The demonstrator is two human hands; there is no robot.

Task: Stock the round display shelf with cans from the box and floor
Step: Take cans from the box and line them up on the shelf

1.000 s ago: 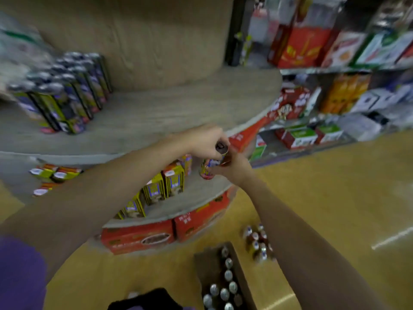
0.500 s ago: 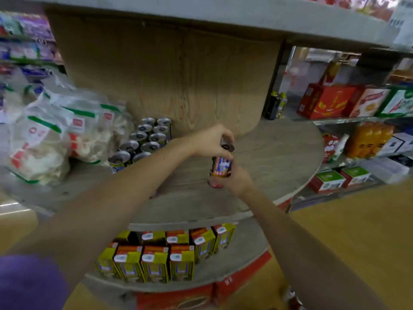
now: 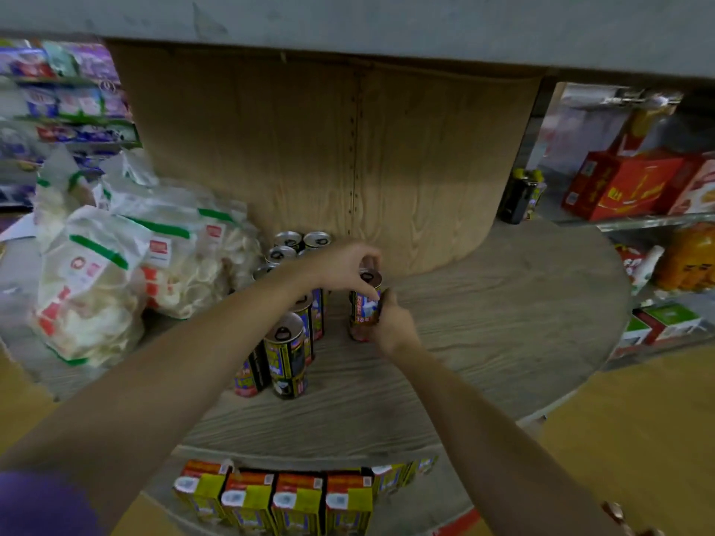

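Note:
A can (image 3: 364, 303) with a colourful label stands upright on the round wooden shelf (image 3: 483, 326), just right of a row of several like cans (image 3: 288, 353). My left hand (image 3: 344, 266) pinches its top rim from above. My right hand (image 3: 390, 323) grips its lower side from the right. The box and the floor cans are out of view.
Bags of white crackers (image 3: 93, 280) fill the shelf's left part. The wooden centre column (image 3: 329, 148) rises behind the cans. Yellow drink cartons (image 3: 294, 500) line the tier below. Red boxes (image 3: 623, 187) sit on side shelves at right. An upper tier (image 3: 348, 25) overhangs.
Both hands have carried the can up from the lower tier and forward to the middle shelf, where it now stands beside the can row. My view has risen with it.

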